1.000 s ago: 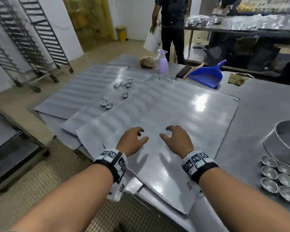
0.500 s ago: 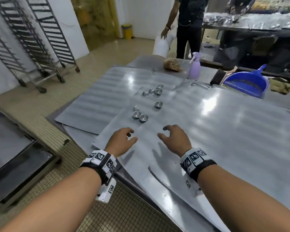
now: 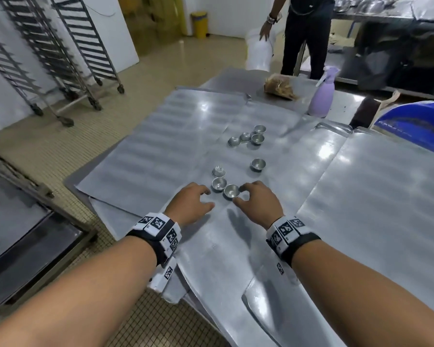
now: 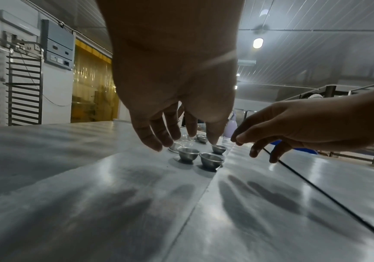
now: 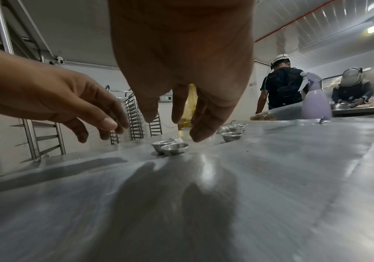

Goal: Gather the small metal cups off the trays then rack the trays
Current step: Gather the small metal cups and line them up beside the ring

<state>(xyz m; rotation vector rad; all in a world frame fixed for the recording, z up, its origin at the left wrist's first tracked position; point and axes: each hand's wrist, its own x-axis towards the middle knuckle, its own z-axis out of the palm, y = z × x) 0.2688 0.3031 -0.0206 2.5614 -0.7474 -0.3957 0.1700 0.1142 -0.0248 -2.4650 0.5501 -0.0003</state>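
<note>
Metal cups [image 3: 231, 191] unmarked; square-coded wristbands [image 3: 158, 227]; no legible writing.

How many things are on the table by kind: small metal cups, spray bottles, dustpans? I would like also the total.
Small metal cups: 8, a near group of 3, 1 alone, a far group of 4
Lilac spray bottle: 1
Blue dustpan: 1
Total: 10
</note>
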